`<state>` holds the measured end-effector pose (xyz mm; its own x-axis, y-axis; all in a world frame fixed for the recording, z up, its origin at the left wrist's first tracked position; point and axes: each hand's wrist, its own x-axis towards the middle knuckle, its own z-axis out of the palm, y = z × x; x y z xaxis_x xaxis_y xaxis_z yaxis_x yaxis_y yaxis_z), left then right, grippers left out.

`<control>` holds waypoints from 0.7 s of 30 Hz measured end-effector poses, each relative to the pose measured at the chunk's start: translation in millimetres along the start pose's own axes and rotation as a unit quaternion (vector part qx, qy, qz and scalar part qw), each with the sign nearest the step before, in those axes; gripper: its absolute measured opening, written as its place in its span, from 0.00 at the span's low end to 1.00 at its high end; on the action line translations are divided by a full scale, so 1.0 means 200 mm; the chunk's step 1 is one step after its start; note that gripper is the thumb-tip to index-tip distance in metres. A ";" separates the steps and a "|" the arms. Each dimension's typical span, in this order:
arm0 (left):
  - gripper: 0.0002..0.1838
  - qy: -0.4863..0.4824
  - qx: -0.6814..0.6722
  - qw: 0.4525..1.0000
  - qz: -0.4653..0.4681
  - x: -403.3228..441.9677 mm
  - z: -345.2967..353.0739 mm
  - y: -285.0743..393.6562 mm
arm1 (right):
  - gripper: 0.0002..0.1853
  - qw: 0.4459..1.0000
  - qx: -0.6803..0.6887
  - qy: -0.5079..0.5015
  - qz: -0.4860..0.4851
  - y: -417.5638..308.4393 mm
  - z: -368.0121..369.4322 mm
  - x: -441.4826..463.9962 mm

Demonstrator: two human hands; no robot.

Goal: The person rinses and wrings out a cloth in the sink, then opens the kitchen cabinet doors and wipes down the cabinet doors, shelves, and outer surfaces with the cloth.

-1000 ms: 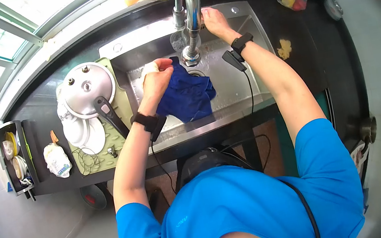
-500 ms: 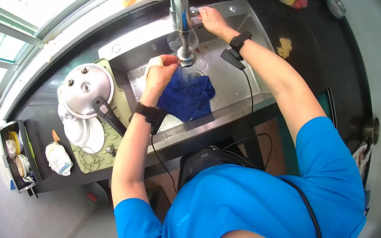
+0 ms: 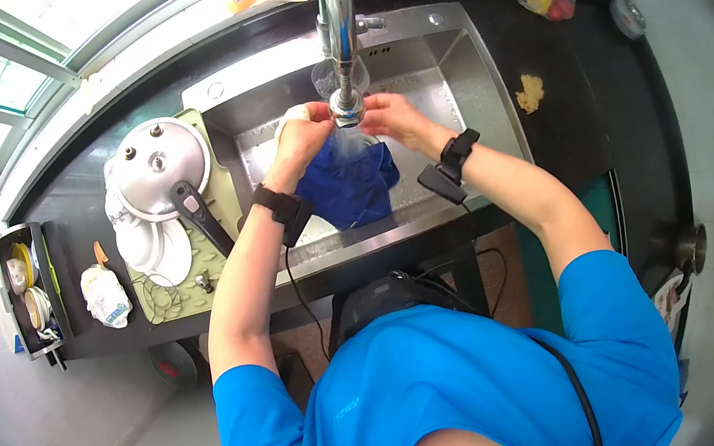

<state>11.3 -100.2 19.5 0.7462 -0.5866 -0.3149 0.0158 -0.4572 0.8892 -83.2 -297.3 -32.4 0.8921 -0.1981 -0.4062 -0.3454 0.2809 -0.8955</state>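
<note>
A dark blue cloth (image 3: 349, 188) hangs in the steel sink (image 3: 473, 99), under the tap spout (image 3: 347, 109). My left hand (image 3: 303, 140) is closed on the cloth's upper left edge, its fingertips beside the spout. Something whitish shows at the back of that hand. From the other side, my right hand (image 3: 397, 119) reaches to the spout with its fingers stretched out; their tips are partly hidden behind it. Whether they touch the cloth cannot be made out. Water runs down onto the cloth. Behind the spout is the tap lever (image 3: 371, 23), with no hand on it.
On the left, a green drying mat (image 3: 224, 188) carries a pressure cooker lid (image 3: 162, 169) and white dishes (image 3: 155, 247). A white packet (image 3: 107, 295) lies farther left. Right of the sink is a yellowish clump (image 3: 530, 94), with a bag of fruit (image 3: 549, 2) behind it.
My right hand has left the tap lever and come down toward me, beside the spout. My left hand stays on the cloth. Water now falls from the spout.
</note>
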 end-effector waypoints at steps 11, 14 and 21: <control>0.17 -0.019 -0.012 0.999 -0.032 -0.05 0.00 0.07 | 0.16 0.988 0.141 -0.036 0.051 0.13 0.11 0.03; 0.18 -0.014 -0.051 0.998 -0.039 -0.03 0.00 0.06 | 0.18 0.986 0.154 -0.032 0.048 0.09 0.13 0.02; 0.18 -0.048 -0.098 0.994 -0.027 -0.03 0.01 0.05 | 0.19 0.982 0.171 -0.031 0.077 0.07 0.14 0.00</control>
<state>5.2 -102.7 28.7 0.6734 -0.6304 -0.3862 0.1913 -0.3560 0.9147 -80.7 -267.5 -40.6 0.8565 -0.0740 -0.5108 -0.3687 0.6046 -0.7060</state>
